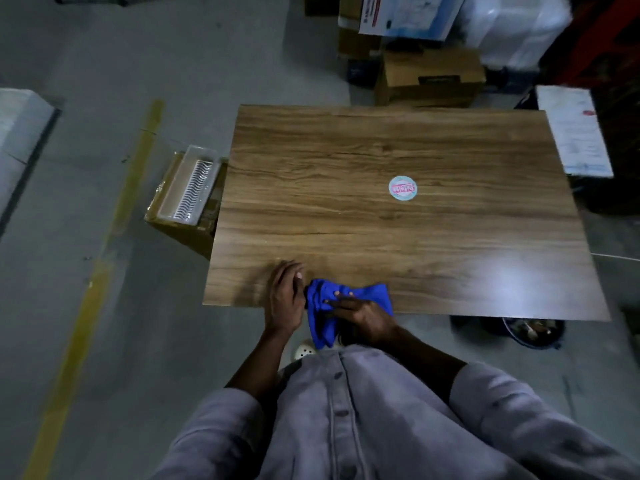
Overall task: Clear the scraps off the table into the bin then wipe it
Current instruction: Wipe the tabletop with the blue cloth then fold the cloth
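Observation:
A blue cloth (370, 293) lies bunched over the near edge of the wooden table (398, 220), part of it hanging down. My right hand (360, 317) grips the cloth from the near side, fingers curled into its folds. My left hand (285, 296) rests at the table's near edge just left of the cloth, its fingers bent and touching the cloth's left end. A round white and pink sticker (402, 188) sits near the middle of the tabletop. A dark round bin (533, 332) with scraps inside stands on the floor under the table's near right corner.
A cardboard box with a clear plastic tray (188, 188) sits on the floor against the table's left side. Cardboard boxes (429, 77) stand beyond the far edge. A white papered board (575, 129) is at the right. A yellow floor line (104, 258) runs on the left.

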